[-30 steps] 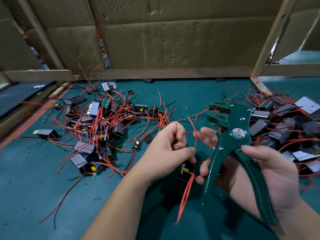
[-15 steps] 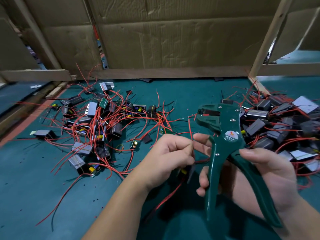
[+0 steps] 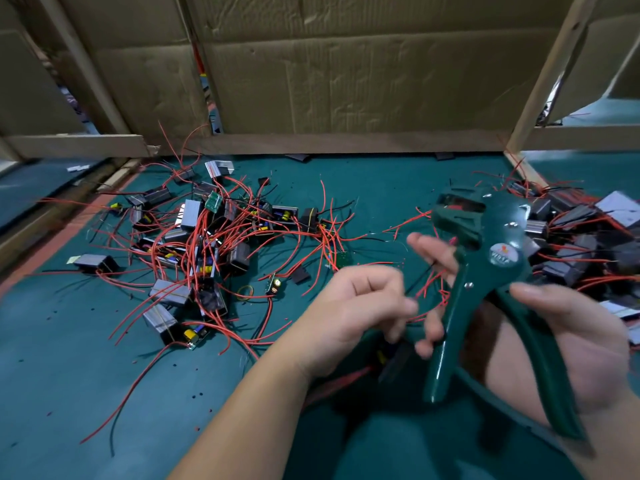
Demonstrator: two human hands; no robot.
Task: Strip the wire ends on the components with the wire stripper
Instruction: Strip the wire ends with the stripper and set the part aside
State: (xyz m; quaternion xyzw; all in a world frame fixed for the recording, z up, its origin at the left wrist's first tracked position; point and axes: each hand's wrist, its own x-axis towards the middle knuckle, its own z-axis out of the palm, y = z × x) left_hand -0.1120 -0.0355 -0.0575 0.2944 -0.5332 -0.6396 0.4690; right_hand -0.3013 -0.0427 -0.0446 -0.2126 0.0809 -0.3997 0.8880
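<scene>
Gripping the green wire stripper (image 3: 485, 271) in the right hand (image 3: 571, 344), fingers curling round one handle, above the teal mat (image 3: 69, 375). Pinching red wire (image 3: 429, 285) in the curled left hand (image 3: 360, 306), blurring; hiding most of the dark component (image 3: 391, 362) dangling beneath.

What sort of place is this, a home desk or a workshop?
Likely a small electronics assembly workshop: piles of components trailing red wires on a green mat, cardboard partitions behind, a wire stripper in the right hand, the left hand pinching a wire.
</scene>
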